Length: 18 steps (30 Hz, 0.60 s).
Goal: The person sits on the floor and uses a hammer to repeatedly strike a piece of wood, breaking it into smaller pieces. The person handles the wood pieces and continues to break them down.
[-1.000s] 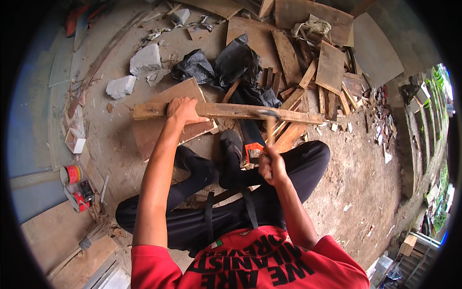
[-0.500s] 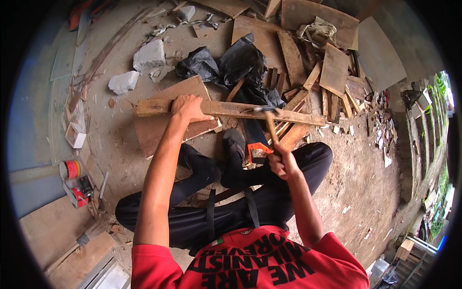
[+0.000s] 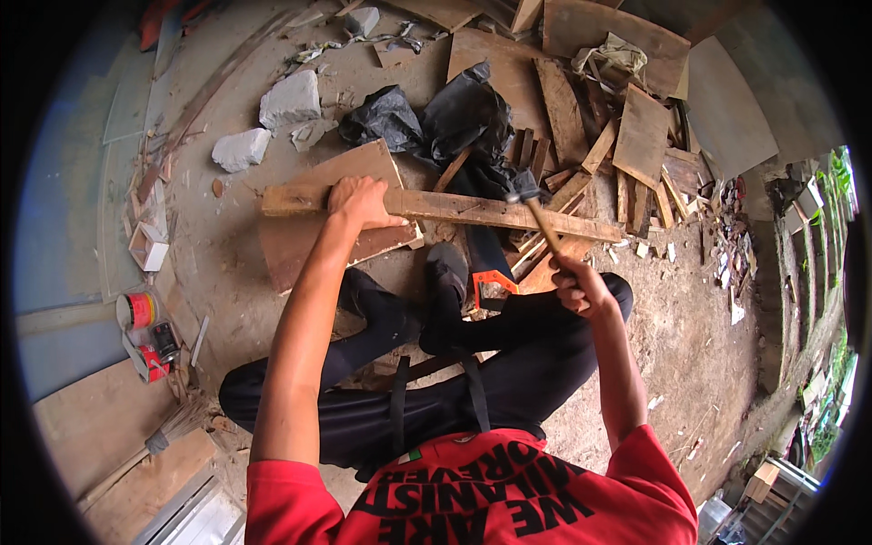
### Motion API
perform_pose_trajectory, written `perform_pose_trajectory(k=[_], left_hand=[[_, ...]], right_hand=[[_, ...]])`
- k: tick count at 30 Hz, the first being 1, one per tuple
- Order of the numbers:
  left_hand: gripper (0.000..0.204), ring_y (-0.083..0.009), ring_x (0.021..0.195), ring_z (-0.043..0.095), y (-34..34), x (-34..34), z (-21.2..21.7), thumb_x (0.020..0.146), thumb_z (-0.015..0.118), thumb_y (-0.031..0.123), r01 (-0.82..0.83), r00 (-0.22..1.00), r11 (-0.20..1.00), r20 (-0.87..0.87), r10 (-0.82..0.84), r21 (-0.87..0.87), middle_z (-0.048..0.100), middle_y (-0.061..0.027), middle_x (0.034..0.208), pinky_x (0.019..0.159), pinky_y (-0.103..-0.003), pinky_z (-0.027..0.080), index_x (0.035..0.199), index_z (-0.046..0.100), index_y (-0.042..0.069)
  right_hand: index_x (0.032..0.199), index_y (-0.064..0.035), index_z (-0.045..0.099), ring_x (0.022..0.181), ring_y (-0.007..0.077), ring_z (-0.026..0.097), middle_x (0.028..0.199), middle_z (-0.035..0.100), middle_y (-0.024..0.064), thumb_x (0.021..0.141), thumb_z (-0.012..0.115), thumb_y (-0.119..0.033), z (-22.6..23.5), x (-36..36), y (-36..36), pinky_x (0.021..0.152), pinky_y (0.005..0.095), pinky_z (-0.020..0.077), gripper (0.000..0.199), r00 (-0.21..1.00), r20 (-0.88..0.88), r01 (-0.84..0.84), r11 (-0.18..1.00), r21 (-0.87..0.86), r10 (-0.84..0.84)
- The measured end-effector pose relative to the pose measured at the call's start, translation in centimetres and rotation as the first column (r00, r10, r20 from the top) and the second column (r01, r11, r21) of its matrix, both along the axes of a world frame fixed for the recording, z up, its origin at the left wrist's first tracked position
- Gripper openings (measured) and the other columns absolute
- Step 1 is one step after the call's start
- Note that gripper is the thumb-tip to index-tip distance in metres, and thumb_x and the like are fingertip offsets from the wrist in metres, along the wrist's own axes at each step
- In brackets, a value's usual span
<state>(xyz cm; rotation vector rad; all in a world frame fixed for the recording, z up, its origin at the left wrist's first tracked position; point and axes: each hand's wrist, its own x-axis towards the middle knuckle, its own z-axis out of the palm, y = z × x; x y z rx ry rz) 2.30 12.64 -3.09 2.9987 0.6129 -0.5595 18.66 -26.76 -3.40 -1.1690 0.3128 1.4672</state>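
Note:
A long, weathered wooden batten (image 3: 472, 210) lies crosswise in front of me, its left part over a brown board (image 3: 300, 250). My left hand (image 3: 361, 203) is closed over the batten, thumb stretched along its near side. My right hand (image 3: 582, 285) grips the handle of a hammer (image 3: 545, 223). The hammer's head shows at the batten's right half; whether it touches the wood I cannot tell. Small dark marks, perhaps nails, show on the batten between hand and hammer. Below it, near my right knee, is a handsaw (image 3: 484, 277) with an orange handle.
Black plastic sheeting (image 3: 468, 113) lies beyond the batten, beside piled scrap boards (image 3: 639, 136) at the far right. Pale broken blocks (image 3: 289, 100) sit at the far left. Tins (image 3: 138, 311) and a broom (image 3: 163, 436) are on my left. My crossed legs are just below the batten.
My right hand has moved right with the hammer, whose head has swung right and slightly farther away along the batten. My left hand keeps its place on the batten. The view has shifted slightly.

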Motion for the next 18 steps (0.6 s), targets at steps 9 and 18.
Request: perform_pose_trajectory(k=[9,18], left_hand=[[0.081,-0.036,0.094,0.069,-0.1,-0.1,0.2,0.059,0.075,0.071,-0.007,1.0,0.999,-0.006,0.007,-0.047,0.071,-0.0198,0.099,0.085,-0.044,0.054,0.105,0.069,0.004],[0.082,-0.0355,0.096,0.068,0.3,0.1,-0.3,0.06,0.074,0.071,0.008,1.0,0.999,-0.001,-0.008,-0.038,0.071,-0.0207,0.1,0.086,-0.044,0.054,0.105,0.069,0.004]], right_hand=[[0.092,-0.0168,0.047,0.035,0.0012,0.021,0.056,0.028,-0.0085,0.103,0.045,-0.035,-2.1,-0.2,0.4,0.028,0.0181,0.0178,0.022,0.978,-0.139,-0.136,0.982,0.132,0.154],[0.091,-0.0139,0.049,0.038,0.0029,0.026,0.058,0.035,-0.0059,0.102,0.047,-0.038,-1.8,-2.2,2.5,0.031,0.0197,0.02,0.027,0.999,0.042,0.024,0.999,0.024,-0.025]])
